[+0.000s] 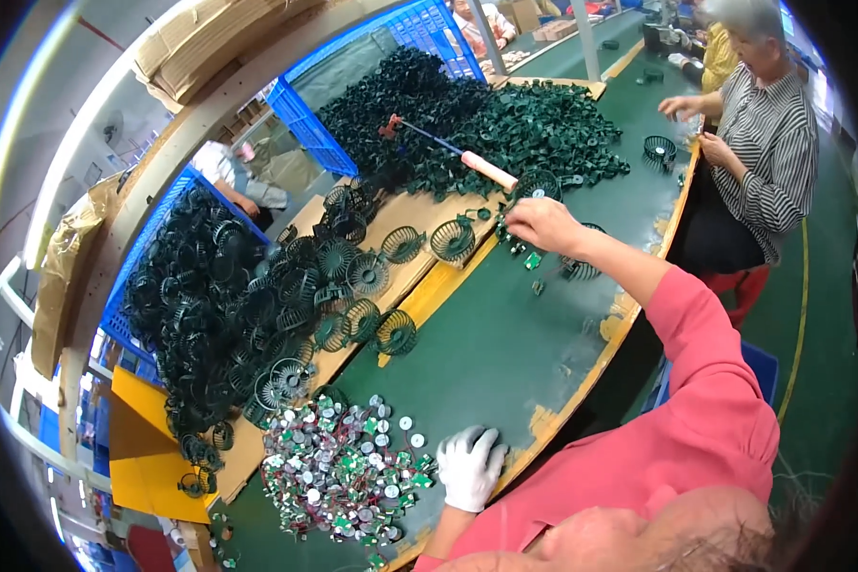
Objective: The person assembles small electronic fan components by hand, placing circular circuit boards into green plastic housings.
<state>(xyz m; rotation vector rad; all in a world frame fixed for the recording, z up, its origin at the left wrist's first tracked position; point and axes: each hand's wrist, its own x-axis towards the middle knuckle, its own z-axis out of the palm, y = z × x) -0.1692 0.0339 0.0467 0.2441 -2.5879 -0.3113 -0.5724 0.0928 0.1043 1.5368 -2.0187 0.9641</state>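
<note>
My left hand (472, 467), in a white glove, rests on the green worktop near its front edge with fingers spread, holding nothing. Beside it lies a pile of small round motors (329, 467) with green circuit boards and wires. Stretched out to the far right, my bare right hand (541, 226) has its fingers pinched together over a few small parts; what they hold is hidden. Close to it are a green circuit board (533, 260) and a dark round fan grille (583, 267), partly behind my forearm. A tool with a pale pink handle (489, 172) and red end points toward my fingers.
Dark fan grilles (300, 286) spill from a blue crate (116, 310) on the left. Small dark plastic parts (553, 129) heap before another blue crate (310, 129). A co-worker in a striped shirt (767, 143) stands at the right by a grille (659, 150).
</note>
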